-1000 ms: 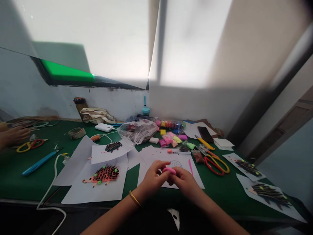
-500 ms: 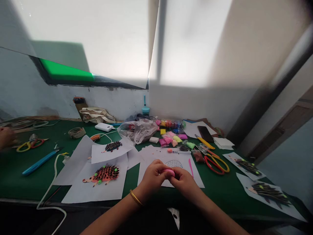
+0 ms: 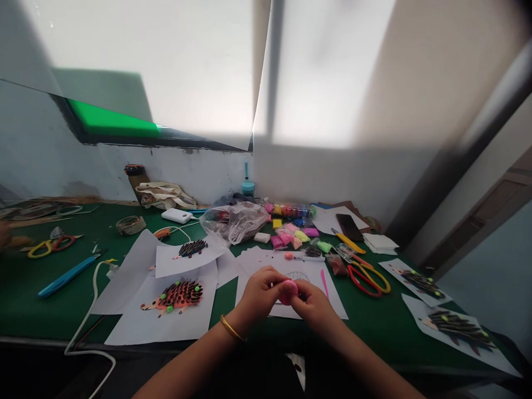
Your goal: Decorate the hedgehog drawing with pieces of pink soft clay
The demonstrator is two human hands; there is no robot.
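Between my left hand (image 3: 262, 293) and my right hand (image 3: 313, 303) is a lump of pink modelling clay (image 3: 287, 292), pinched by the fingers of both. Beneath them lies a white sheet (image 3: 332, 305) with a scaly outline drawing (image 3: 297, 275), partly covered by my hands. A pink plastic modelling knife (image 3: 324, 284) rests on that sheet, to the right of my hands. Across the sheet's top lies a white pen-like tool (image 3: 307, 258) with an orange end. Several small packs of coloured clay (image 3: 285, 238) are piled beyond it.
Hedgehog pictures (image 3: 178, 296) lie at left, others (image 3: 453, 330) at right. Red-and-yellow scissors (image 3: 369, 280), a yellow cutter (image 3: 348, 241) and a phone (image 3: 349, 227) are on the right. A plastic bag (image 3: 239, 224) stands behind. Another person's blurred hand (image 3: 8, 235) shows at far left.
The pink clay has turned between my fingers and now shows a rounder, broader face. My hands have shifted slightly. At far left the other person's hand has moved a little lower.
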